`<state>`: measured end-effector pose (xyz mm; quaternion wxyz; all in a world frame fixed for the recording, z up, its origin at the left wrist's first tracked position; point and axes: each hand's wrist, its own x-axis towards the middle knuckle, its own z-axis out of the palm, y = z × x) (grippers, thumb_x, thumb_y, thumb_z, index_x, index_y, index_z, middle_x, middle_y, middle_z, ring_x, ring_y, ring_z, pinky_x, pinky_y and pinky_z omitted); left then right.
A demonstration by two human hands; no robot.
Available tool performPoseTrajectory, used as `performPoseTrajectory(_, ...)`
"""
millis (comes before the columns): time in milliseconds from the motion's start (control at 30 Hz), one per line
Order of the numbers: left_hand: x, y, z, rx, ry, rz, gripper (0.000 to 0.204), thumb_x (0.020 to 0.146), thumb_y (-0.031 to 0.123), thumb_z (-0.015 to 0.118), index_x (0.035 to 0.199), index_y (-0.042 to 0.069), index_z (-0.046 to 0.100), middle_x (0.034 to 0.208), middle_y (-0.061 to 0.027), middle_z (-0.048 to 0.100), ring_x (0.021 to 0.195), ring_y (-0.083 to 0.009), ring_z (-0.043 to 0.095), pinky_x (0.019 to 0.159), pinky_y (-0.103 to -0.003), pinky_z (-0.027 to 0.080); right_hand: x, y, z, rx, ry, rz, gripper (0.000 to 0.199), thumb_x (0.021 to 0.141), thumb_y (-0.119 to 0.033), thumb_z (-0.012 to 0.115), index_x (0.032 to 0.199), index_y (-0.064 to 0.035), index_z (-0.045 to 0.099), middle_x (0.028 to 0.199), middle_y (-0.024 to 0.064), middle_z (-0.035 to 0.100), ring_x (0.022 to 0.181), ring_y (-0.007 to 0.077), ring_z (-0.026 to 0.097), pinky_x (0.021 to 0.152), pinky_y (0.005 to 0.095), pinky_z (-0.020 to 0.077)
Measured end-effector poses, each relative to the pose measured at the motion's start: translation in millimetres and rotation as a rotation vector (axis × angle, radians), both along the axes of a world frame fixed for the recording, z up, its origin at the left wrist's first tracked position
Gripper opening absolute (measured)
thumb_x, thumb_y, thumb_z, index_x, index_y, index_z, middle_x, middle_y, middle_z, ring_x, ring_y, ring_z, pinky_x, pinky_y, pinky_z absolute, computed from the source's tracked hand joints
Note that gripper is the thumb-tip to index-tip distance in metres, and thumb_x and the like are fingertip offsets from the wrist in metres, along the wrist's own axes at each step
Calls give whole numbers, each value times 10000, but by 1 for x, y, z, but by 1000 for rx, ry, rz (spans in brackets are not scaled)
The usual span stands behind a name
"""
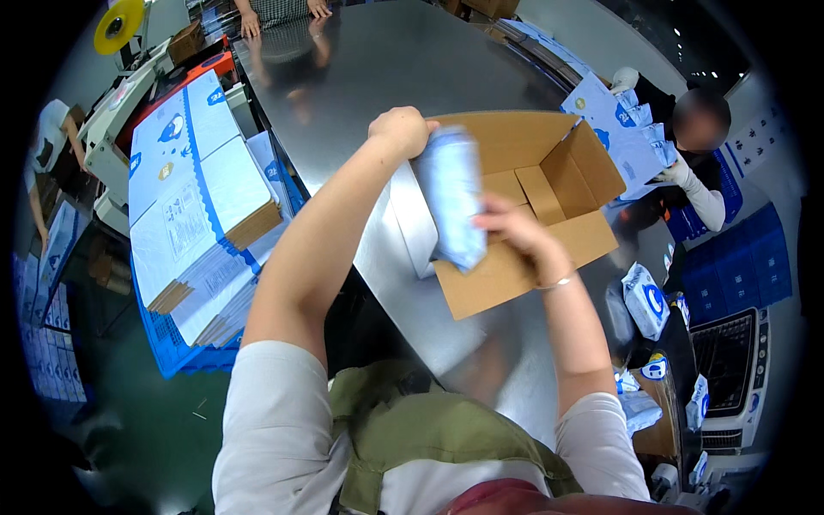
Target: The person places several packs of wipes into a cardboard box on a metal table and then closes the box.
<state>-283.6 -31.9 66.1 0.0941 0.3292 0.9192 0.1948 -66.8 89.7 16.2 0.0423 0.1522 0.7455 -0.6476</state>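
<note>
An open brown cardboard box [592, 167] stands on the metal table, with its flaps up and folded panels visible inside. A light-blue soft plastic pack [451, 193], blurred by motion, hangs upright over the box's left side. My left hand [402, 131] is closed at the pack's upper end, its fingertips partly hidden. My right hand [519, 227] reaches over the near flap, with bent fingers gripping the pack's right side. The box's outer left wall [410, 219] is white.
Flattened white-and-blue cartons [184, 197] are stacked in a blue crate [163, 348] on the left. The metal table [378, 51] stretches away. At right, a co-worker [699, 120] handles blue packs near another carton. More packs [645, 300] lie at the right edge. Another person's hands [251, 24] rest on the far edge.
</note>
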Motion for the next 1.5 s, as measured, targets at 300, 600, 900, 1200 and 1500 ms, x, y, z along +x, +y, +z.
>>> performPoseTrajectory(300,-30,-5,4,-210,249,-123,240,741,96,637,960,56,727,1066,-168,683,1015,-312,660,842,-395,533,100,-32,-2,1020,588,-424,421,866,-186,582,1241,3,545,1293,186,546,1246,357,481,1056,418,357)
performPoseTrajectory(600,107,-7,24,740,813,-463,305,791,44,636,1091,22,588,1075,-157,605,1051,-351,561,875,-437,458,275,-21,-110,1214,-135,-755,589,796,-229,664,1322,-53,465,1426,200,386,1374,373,290,1142,509,181)
performPoseTrajectory(900,243,-24,-173,138,99,-777,594,770,309,701,1258,38,500,1400,-193,410,1380,-364,273,1131,-548,167,383,158,-23,1739,-516,-1086,878,614,-167,805,1400,-168,413,1468,122,368,1386,341,283,1123,578,159)
performPoseTrajectory(1200,247,-16,-167,145,40,-722,611,767,348,686,1250,18,508,1377,-218,428,1317,-406,334,1105,-564,189,380,290,-2,1234,-640,-952,964,463,-346,837,1361,-273,493,1398,105,486,1292,311,441,1018,569,341)
performPoseTrajectory(1500,236,-45,-188,384,-349,-690,637,759,174,688,1315,-11,439,1407,-237,383,1326,-397,339,1094,-478,269,306,31,-2,1439,-213,-750,767,573,-256,785,1292,-137,550,1325,229,480,1230,398,455,1001,505,383)
